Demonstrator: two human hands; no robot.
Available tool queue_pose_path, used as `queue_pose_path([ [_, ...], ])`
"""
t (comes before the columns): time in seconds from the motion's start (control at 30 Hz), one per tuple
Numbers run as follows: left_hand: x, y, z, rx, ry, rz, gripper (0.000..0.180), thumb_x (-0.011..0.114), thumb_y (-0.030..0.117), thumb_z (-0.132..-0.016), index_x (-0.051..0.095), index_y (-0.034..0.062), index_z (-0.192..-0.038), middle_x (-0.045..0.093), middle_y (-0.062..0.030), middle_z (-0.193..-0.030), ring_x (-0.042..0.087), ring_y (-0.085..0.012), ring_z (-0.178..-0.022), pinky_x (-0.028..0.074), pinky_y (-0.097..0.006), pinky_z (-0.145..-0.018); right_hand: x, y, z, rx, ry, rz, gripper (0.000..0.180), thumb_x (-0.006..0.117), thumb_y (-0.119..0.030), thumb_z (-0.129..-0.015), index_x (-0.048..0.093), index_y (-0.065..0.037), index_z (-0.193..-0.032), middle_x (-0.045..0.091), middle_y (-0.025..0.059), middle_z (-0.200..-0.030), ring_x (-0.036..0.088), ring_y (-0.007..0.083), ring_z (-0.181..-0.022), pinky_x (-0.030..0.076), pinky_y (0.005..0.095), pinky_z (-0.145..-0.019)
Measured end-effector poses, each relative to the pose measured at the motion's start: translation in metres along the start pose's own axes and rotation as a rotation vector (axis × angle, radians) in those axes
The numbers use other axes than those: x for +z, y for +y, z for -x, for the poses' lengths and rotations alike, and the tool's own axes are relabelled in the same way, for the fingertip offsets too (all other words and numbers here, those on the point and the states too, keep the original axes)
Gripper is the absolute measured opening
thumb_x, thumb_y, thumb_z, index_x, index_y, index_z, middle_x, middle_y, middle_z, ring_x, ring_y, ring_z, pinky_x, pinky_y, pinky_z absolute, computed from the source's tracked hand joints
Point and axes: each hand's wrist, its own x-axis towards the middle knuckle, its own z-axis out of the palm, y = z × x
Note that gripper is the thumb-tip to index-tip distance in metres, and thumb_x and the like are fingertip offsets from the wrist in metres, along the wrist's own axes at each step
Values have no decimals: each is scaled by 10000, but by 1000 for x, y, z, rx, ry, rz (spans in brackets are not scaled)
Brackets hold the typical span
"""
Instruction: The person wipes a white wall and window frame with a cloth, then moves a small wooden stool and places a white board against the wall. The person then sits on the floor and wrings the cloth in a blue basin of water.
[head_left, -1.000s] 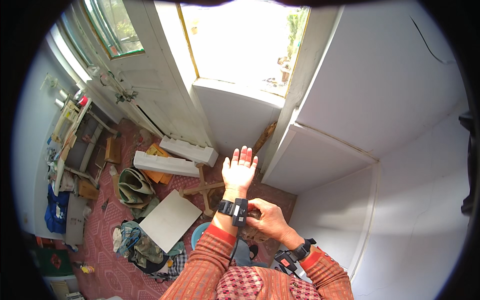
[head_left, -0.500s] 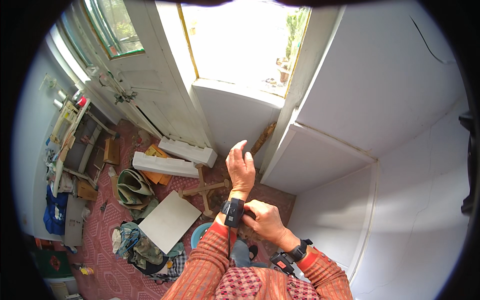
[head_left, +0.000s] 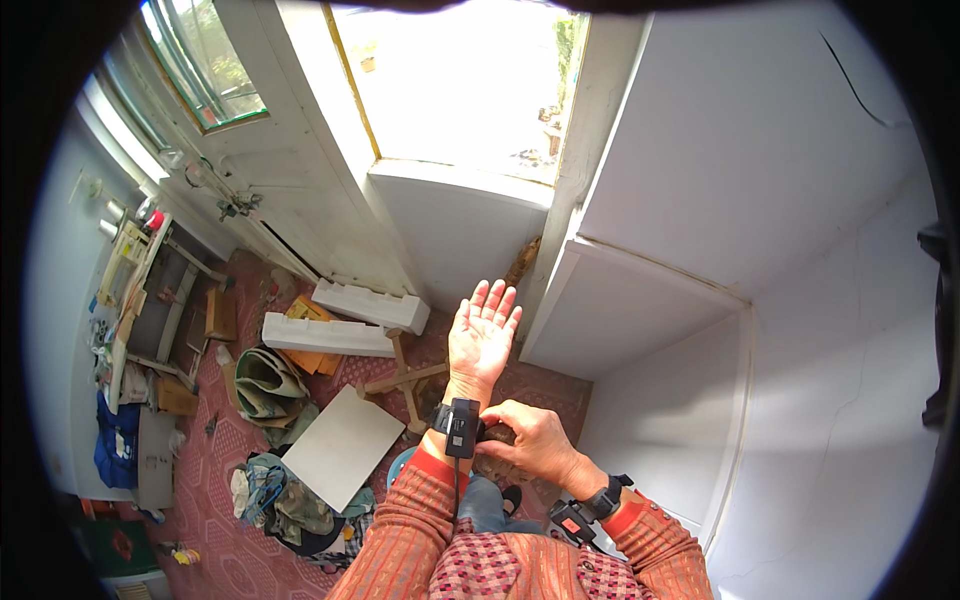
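My left hand (head_left: 481, 342) is held out palm up, its fingers straight and apart with nothing in them. A black box-shaped wrist device (head_left: 461, 428) is strapped round that wrist, and a thin cable runs from it down the orange sleeve (head_left: 412, 510). My right hand (head_left: 537, 442) is closed at the right side of this device, thumb and fingers pinching at its edge; what exactly lies between the fingertips is hidden. On my right wrist sits a black strap (head_left: 604, 497), with a second black device (head_left: 570, 522) beside it.
Below lie a white board (head_left: 345, 447), a wooden cross-shaped stand (head_left: 405, 380), white foam blocks (head_left: 330, 334), a rolled mat (head_left: 268, 385) and a clothes heap (head_left: 290, 500). A cluttered shelf (head_left: 130, 300) stands left. Grey panels (head_left: 650, 320) rise right; a door (head_left: 290, 180) stands ahead.
My left hand has turned from edge-on to palm up, and its fingers have spread. My right hand stays at the wrist device. The view has shifted slightly.
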Motion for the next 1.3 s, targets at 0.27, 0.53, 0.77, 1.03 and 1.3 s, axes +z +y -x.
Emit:
queue_pose_path([
  [0.27,5,1,4,34,56,100,604,345,507,-1031,352,100,-1476,401,-86,-1508,334,-279,-1420,213,-485,-1184,-1,1,3,-6,-41,87,300,779,-280,-782,667,-99,-993,695,78,-911,684,287,-812,551,382,-705],
  [0.53,14,8,11,-163,-180,234,733,335,598,-1001,262,116,-1548,233,-64,-1624,147,-264,-1510,110,-505,-1214,-14,9,5,109,-1,-22,210,775,-186,-815,700,-60,-965,700,79,-896,688,230,-805,539,315,-714],
  [0.77,10,-1,48,-454,23,-953,822,526,591,-947,185,193,-1579,148,-91,-1642,117,-267,-1500,13,-542,-1166,-53,39,-10,248,658,-38,124,736,-95,-862,691,-15,-945,691,41,-873,643,120,-822,523,275,-758],
  [1.03,6,-21,8,-117,-51,-467,701,759,141,-832,386,128,-1425,542,-82,-1283,561,-233,-1180,504,-398,-989,-58,53,-42,116,307,-38,464,719,-71,-830,584,-54,-1274,617,118,-1238,575,285,-1199,440,373,-1036],
  [1.3,63,-4,-58,116,-209,-572,755,696,-63,-769,392,129,-1433,554,-81,-1225,588,-180,-1072,512,-329,-927,-89,68,-36,264,561,-30,345,657,-1,-852,645,-49,-1193,642,95,-1242,643,202,-1088,548,301,-819],
])
